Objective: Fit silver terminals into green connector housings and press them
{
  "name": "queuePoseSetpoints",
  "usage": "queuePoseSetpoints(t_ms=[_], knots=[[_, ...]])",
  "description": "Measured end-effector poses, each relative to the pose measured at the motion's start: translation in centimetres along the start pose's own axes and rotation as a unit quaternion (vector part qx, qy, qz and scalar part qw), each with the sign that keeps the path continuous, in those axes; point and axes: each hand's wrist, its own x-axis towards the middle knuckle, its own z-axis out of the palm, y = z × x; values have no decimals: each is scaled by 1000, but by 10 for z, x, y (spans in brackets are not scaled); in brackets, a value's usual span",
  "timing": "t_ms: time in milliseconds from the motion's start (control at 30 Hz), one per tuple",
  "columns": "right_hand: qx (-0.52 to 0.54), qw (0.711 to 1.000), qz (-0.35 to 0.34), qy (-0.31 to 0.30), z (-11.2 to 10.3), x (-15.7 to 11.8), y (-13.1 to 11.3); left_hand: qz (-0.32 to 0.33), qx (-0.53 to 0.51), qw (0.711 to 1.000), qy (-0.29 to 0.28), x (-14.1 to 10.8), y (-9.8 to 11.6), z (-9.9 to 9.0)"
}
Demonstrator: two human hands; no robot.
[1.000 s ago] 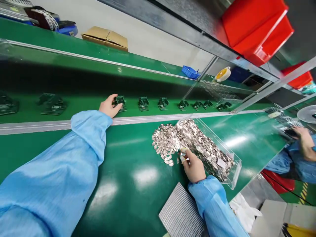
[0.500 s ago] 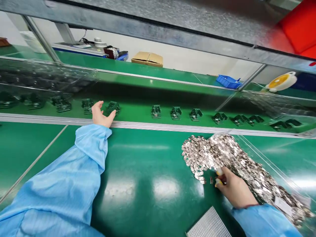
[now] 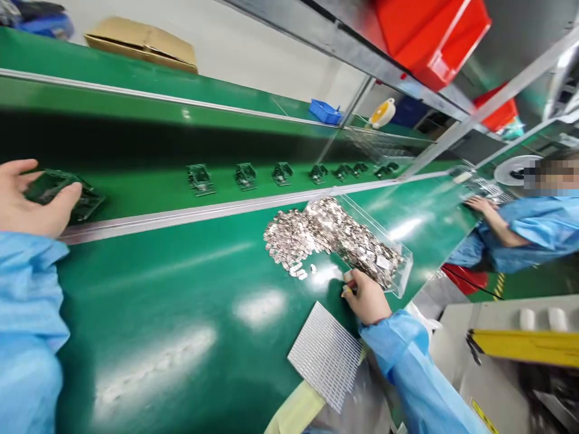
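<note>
- Left hand (image 3: 38, 202): at the far left, my thumb and fingers stood apart, curved about a green circuit board (image 3: 88, 202) on the green lane (image 3: 149, 196); I could not tell whether they pressed on it.
- Right hand (image 3: 368, 301): my thumb and forefinger, with pale covers on their tips, were drawn close together above the green worktable (image 3: 158, 283), just beside the near side of the clear tray (image 3: 409, 265). Whether a piece lay between the tips was too small to tell.
- Metal pieces (image 3: 289, 238): these formed a heap that spread from inside the tray onto the worktable at its left; one loose piece (image 3: 313, 269) lay apart at the heap's near edge.
- Row of boards (image 3: 245, 176): further green boards stood spaced along the lane, to the right of my left hand and beyond the pale rail (image 3: 203, 211).
- Silver grid plate (image 3: 325, 355): it lay to the near left of my right hand, its near part over a yellowish sheet (image 3: 296, 410).
- Surroundings: a cardboard box (image 3: 145, 45) and a blue bin (image 3: 324, 112) rested on the far ledge; at the right, a co-worker's hand (image 3: 484, 206) reached over the far end of the worktable.
</note>
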Motion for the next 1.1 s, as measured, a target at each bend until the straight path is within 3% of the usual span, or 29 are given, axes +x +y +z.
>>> queuePoseSetpoints(t_ms=[67, 100, 233, 300, 400, 600, 767, 900, 1000, 1100], knots=[[11, 1000, 11, 3, 1, -14, 10, 54, -56, 997, -28, -35, 24, 8], [20, 1000, 13, 3, 1, -19, 14, 80, -90, 990, -68, -58, 39, 11], [57, 998, 14, 14, 3, -27, 26, 110, -172, 928, -313, -154, 88, 16], [64, 997, 17, 30, 3, -28, 29, 115, -176, 899, -385, -187, 99, 13], [71, 997, 17, 40, 2, -27, 30, 131, -150, 881, -429, -214, 104, 2], [68, 997, -12, 43, 8, -24, 20, 204, -112, 872, -431, -224, 88, -18], [62, 996, -18, 64, 6, -23, 15, 302, -56, 837, -453, -197, 78, -5], [99, 989, -15, 112, -6, -42, 9, 307, -46, 811, -495, -187, 89, 4], [233, 962, 4, 140, -13, -72, -2, 292, -93, 825, -475, -195, 98, 4], [412, 901, 37, 134, -13, -103, -22, 246, -189, 837, -450, -212, 108, 5]])
